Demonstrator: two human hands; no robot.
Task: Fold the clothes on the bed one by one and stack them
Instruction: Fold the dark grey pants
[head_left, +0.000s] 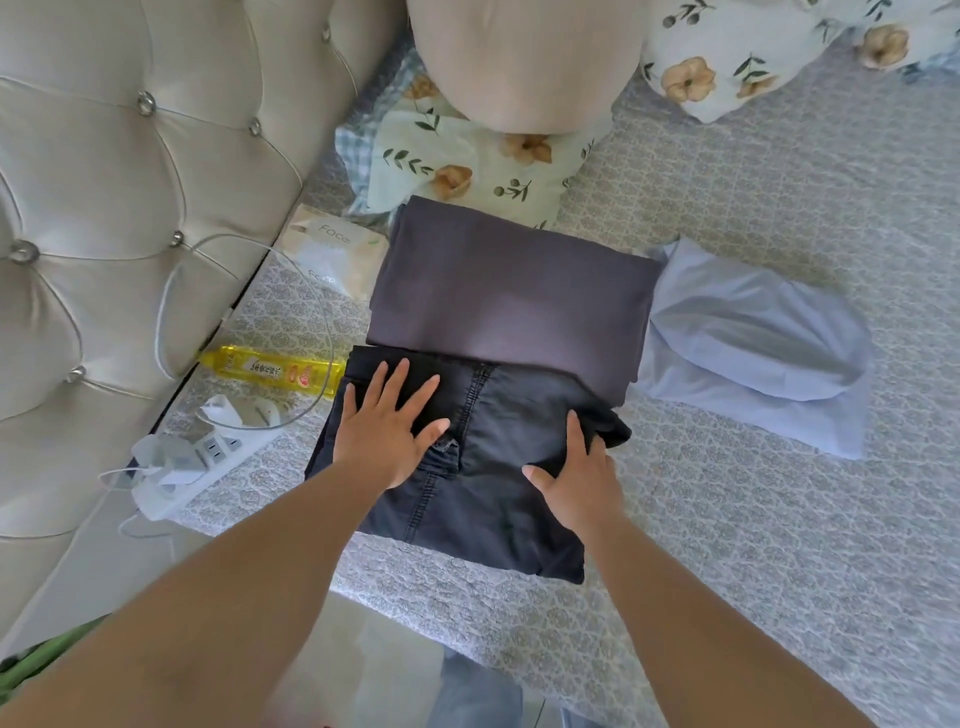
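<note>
Black jeans (483, 467) lie folded at centre frame on the bed (779, 519), touching the grey folded garment (509, 296) above. Left hand (387, 431) presses flat, fingers spread. Right hand (582, 478) grips the jeans' right edge. Risk: lifting one-sided may spill the fold; the blue garment (753, 343), right, remains unfolded.

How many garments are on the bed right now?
3. Black jeans nearest the camera, under the left hand and right hand; a folded grey garment just beyond, touching them; a light blue garment unfolded to its right. Others may lie out of view.
</note>
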